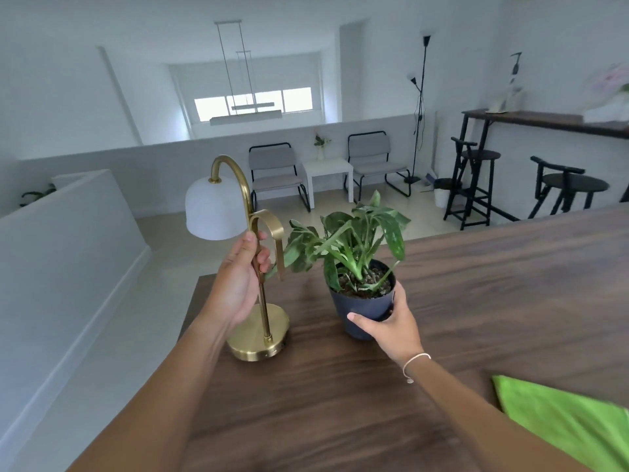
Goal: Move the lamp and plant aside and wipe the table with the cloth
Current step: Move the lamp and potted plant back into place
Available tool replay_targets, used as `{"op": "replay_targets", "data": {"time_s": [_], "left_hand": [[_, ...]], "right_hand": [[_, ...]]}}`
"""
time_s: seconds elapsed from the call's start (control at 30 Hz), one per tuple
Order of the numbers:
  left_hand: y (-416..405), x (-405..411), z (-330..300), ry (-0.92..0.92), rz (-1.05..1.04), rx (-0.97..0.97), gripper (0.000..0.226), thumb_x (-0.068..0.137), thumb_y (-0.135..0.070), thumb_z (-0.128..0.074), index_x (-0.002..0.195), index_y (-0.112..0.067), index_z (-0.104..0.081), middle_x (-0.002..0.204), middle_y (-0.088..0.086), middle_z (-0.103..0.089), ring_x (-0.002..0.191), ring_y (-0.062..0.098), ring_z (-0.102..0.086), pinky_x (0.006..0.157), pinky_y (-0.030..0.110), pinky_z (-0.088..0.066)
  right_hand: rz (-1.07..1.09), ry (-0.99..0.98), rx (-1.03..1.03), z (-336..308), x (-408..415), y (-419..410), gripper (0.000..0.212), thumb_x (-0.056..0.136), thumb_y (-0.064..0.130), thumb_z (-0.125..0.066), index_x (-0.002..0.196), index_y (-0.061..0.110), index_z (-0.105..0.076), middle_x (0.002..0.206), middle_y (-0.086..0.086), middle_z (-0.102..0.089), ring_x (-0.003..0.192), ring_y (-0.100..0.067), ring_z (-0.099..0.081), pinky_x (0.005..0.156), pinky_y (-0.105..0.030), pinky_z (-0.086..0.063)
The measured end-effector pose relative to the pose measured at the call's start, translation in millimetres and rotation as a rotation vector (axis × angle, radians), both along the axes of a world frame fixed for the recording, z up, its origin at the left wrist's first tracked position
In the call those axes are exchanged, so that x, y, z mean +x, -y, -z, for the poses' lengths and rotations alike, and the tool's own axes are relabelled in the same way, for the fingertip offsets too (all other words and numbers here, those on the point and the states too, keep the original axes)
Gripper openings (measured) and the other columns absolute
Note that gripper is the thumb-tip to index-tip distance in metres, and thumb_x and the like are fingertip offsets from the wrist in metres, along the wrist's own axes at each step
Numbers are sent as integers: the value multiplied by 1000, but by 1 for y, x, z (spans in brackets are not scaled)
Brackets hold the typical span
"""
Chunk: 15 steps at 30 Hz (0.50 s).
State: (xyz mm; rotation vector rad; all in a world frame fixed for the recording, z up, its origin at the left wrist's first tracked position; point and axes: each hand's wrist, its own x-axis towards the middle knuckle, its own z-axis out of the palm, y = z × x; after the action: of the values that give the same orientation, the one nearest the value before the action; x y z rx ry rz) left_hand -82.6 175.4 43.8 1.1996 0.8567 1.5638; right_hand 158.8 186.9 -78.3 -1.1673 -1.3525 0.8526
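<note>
The lamp [238, 253], brass with a white dome shade, stood near the left end of the dark wooden table [493, 301], its round base resting on the surface close to the edge. The left hand [238, 284] was wrapped around the lamp's upright stem, fingers curled closed about it just below the looped brass handle. Just beside the lamp on the right stood the plant [354, 253], leafy and green in a dark pot; one of its leaves reached across to the lamp's stem. The right hand [391, 321] clasped the near side of the pot, thumb pointing across its front and fingers bent around the right of the rim; a thin pale bracelet [413, 364] circled that wrist. The pot's base appeared to be on the table. The cloth [561, 424], bright green, lay flat on the table's near right corner, well apart from both hands. No label or writing could be read on the lamp, pot or cloth.
</note>
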Motion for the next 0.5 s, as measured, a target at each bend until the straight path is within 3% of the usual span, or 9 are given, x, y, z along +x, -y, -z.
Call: {"op": "replay_targets", "data": {"time_s": [0.2,0.37,0.43,0.5], "left_hand": [[38,32,0,-3,-10,16,26,97,-32,-36,88,-24,-60,62,-11,-43,56,5,-40,64,23,-32],[60,61,2,46,-48,11,25,94,-33,-40,87,-25,-63,64,-13,-46,56,4,-41,58,18,-37],[67,71,5,47,-76,12,24,92,-35,-43,85,-25,-63,65,-12,-46,56,4,-41,56,16,-38],[74,78,9,28,-98,9,23,91,-37,-43,89,-23,-61,65,-11,-45,56,5,-41,56,16,-38]], "right_hand": [[-11,3,9,1,32,40,98,50,52,-87,132,53,-32,121,33,-56,112,11,-53,86,-5,-45],[-22,-42,-15,11,54,63,103,48,53,-86,129,65,-23,124,38,-52,115,14,-49,90,-4,-41],[-41,-57,-26,13,60,72,108,49,51,-86,132,63,-18,131,31,-48,121,9,-47,100,-15,-41],[-65,-71,-33,15,65,75,113,53,44,-87,140,51,-16,139,19,-46,127,-1,-45,105,-25,-39]]}}
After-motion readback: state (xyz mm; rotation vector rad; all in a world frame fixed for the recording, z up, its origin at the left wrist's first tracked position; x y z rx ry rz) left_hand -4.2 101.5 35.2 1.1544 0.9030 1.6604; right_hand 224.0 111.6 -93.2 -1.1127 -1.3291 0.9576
